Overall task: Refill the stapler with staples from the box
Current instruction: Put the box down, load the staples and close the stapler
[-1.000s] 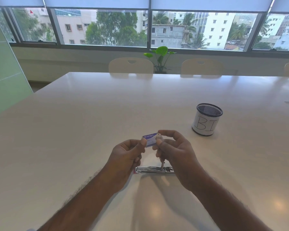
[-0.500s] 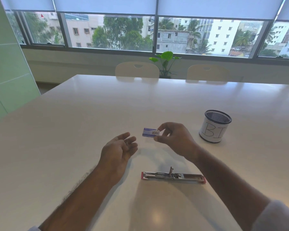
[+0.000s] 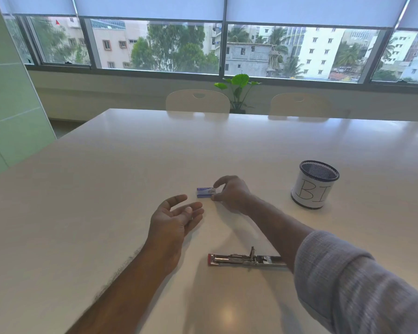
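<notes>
A small blue staple box (image 3: 204, 192) lies on the white table (image 3: 106, 189) in mid-view. My right hand (image 3: 233, 192) reaches forward and pinches the box's right end between thumb and fingers. My left hand (image 3: 176, 216) rests just left of and nearer than the box, palm up with the fingers spread and nothing clearly in it. The stapler (image 3: 241, 259) lies opened out flat near me, a long metal strip with red ends. Its right end is hidden under my right forearm. Neither hand touches it.
A black mesh cup (image 3: 314, 186) wrapped in white paper marked "BI" stands to the right of the box. Two pale chairs (image 3: 198, 102) and a potted plant (image 3: 238, 89) are beyond the table's far edge, under the windows.
Both hands held the box above the stapler a second ago. My left hand has let go and opened. My right hand has carried the box forward and down to the table.
</notes>
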The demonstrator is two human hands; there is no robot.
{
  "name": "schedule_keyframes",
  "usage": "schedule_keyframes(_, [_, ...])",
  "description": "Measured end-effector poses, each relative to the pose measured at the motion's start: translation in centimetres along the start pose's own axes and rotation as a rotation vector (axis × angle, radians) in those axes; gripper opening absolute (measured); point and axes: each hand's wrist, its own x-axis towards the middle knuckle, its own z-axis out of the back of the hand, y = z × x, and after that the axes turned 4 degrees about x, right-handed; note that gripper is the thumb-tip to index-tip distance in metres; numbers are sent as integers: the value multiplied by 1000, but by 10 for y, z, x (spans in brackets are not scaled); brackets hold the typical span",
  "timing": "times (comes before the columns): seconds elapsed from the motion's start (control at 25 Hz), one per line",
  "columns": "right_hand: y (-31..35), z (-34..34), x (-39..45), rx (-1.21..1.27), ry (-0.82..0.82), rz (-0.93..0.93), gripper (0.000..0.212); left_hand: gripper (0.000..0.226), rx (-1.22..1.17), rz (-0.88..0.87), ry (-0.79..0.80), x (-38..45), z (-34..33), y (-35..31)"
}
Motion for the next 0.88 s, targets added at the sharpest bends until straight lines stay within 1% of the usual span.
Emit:
schedule_keyframes(0.08, [3,5,-7,27,-4,5,42,28,63,-46,2,-1,1,0])
schedule_keyframes(0.12, [6,8,-13,70,-24,30,40,28,93,-70,13,-2,2,-1])
schedule_keyframes(0.2, [14,18,-32,218,-53,101,26,27,119,-121,59,-4,0,-2])
schedule_keyframes(0.24, [17,24,-44,307,-34,135,18,26,112,-145,86,-5,-2,-2])
schedule_keyframes(0.28, [20,29,-57,388,12,162,12,26,98,-166,109,-6,-3,-2])
schedule_keyframes(0.32, [23,35,-69,446,76,182,11,26,76,-181,130,-7,-4,-2])
schedule_keyframes(0.48, [32,48,-111,515,327,167,21,24,-56,-176,254,-13,-10,-4])
schedule_keyframes(0.56, [32,47,-125,585,397,135,22,27,-154,-152,326,-17,-12,-5])
schedule_keyframes(0.64, [29,45,-134,717,406,86,18,29,-219,-122,376,-21,-13,-4])
schedule_keyframes(0.72, [27,42,-140,853,386,48,12,29,-232,-107,420,-24,-14,-4])
schedule_keyframes(0.88, [20,41,-145,1055,298,26,9,29,-115,-122,511,-28,-14,-1])
